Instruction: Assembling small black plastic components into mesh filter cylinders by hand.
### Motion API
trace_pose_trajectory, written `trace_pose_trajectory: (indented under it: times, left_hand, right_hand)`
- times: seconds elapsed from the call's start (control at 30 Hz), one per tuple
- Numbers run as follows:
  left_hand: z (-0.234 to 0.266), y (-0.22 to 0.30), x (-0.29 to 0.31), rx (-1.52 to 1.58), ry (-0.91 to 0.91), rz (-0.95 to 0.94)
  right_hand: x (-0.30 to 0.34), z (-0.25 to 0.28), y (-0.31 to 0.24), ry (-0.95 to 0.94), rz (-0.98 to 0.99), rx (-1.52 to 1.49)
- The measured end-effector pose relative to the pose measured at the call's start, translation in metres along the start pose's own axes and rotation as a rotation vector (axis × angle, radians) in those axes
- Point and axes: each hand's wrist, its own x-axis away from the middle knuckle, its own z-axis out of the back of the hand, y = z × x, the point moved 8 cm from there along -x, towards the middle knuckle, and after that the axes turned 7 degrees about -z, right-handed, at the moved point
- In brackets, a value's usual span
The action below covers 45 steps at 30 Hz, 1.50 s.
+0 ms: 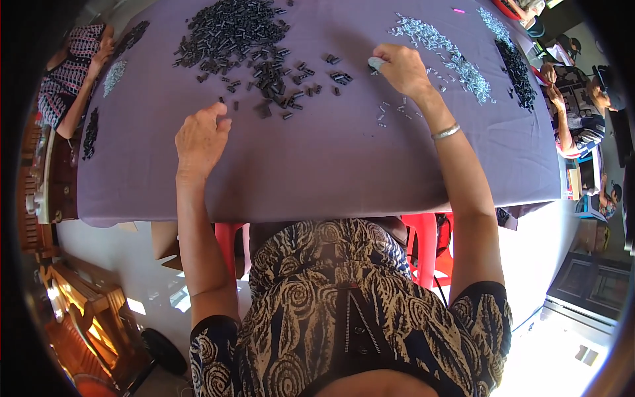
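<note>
My left hand is over the near left of the table, its fingers pinched. A small black cylindrical piece shows at its fingertips. Further right, my right hand is closed round a small pale grey-white object, whose kind I cannot make out. Beyond my left hand spreads a big heap of black cylindrical pieces, with loose ones trailing toward the middle. Clear, thin spring-like pieces lie in a band beside my right hand, and a few clear pieces are scattered below its wrist.
A purple cloth covers the table. At the left edge a person sits by smaller piles; on the right another person sits near a black pile. A red plastic chair and wooden furniture stand below.
</note>
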Motion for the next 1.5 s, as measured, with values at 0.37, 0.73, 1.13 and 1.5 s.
trace_pose_trajectory:
  times: [0.37,0.73,1.13,1.5]
  left_hand:
    - [-0.035,0.084,0.006,0.984,0.137,-0.183]
    - [-0.055,0.099,0.016,1.433,0.125,-0.086]
    - [-0.065,0.107,0.019,1.508,0.073,-0.072]
    - [-0.071,0.118,0.017,1.576,0.008,-0.190]
  right_hand:
    - [-0.012,-0.010,-0.035,-0.169,-0.094,-0.046]
    - [0.097,-0.046,-0.108,-0.185,0.065,-0.850]
    - [0.052,0.038,0.017,-0.076,-0.025,-0.347]
    - [0.046,0.025,0.054,-0.122,0.139,-0.216]
